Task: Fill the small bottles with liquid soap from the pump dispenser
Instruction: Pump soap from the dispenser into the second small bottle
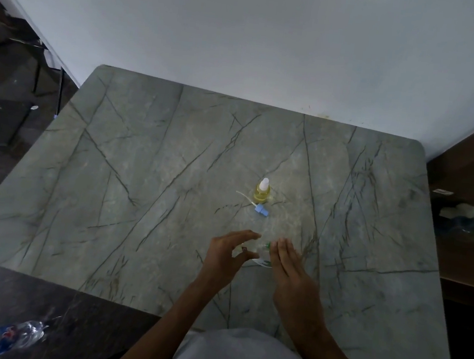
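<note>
A small bottle (pixel 262 193) of yellow liquid with a white nozzle cap stands upright near the middle of the marble table (pixel 143 169). Just in front of it lies a blue pump head (pixel 261 210) with its thin white tube, off any bottle. Nearer to me, a clear bottle (pixel 263 253) with green marks and a white label sits between my hands and is partly hidden. My left hand (pixel 229 256) curves beside its left side, fingers and thumb spread apart. On the bottle's right side, my right hand (pixel 288 268) lies with straight fingers against it.
A white wall runs along the table's far edge. A crumpled plastic water bottle (pixel 5 337) lies on the dark surface at the lower left. Brown furniture with some blurred items (pixel 471 221) stands to the right.
</note>
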`<state>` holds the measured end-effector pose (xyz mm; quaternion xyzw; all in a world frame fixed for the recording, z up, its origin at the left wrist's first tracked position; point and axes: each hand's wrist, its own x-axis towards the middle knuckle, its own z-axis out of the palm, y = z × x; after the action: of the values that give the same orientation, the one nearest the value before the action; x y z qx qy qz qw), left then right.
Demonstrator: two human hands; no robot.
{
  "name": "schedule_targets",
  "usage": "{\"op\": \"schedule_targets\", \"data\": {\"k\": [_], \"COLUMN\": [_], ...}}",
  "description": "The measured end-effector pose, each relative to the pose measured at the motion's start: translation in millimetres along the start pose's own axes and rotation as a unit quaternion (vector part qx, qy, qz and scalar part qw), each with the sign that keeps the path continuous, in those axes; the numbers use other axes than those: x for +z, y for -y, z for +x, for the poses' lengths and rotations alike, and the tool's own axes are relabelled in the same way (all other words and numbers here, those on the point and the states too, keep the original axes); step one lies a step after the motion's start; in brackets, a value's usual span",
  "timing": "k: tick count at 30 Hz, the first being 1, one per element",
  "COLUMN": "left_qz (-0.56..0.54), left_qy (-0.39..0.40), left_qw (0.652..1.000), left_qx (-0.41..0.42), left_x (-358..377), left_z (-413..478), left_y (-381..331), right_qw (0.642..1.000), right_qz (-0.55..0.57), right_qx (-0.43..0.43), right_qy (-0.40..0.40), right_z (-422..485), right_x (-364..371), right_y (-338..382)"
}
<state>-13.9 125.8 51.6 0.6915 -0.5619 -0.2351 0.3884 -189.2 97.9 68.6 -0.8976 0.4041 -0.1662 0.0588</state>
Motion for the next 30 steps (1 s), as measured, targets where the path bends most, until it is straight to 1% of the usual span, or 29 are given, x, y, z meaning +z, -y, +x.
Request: {"op": "schedule_targets", "data": {"k": [13,20,30], "left_qz": [0.006,0.0,0.001], "left_qy": [0.0,-0.007,-0.01], "left_qw": [1.0,1.0,1.0], "left_qx": [0.011,0.008,0.0], "left_x": [-1.0,-1.7,1.8], "left_z": [1.0,3.1,0.1], "left_y": [-7.7,-8.6,-4.7], "right_qw": [0.999,1.0,1.0], "right_qz": [-0.006,0.005,0.003], "right_qx": [0.028,0.026,0.02], "right_qy": [0.027,-0.002,0.012], "right_z": [1.4,0.8,-2.9], "right_x": [-10.9,-5.6,1.3], "right_y": [1.9,2.5,1.4]}}
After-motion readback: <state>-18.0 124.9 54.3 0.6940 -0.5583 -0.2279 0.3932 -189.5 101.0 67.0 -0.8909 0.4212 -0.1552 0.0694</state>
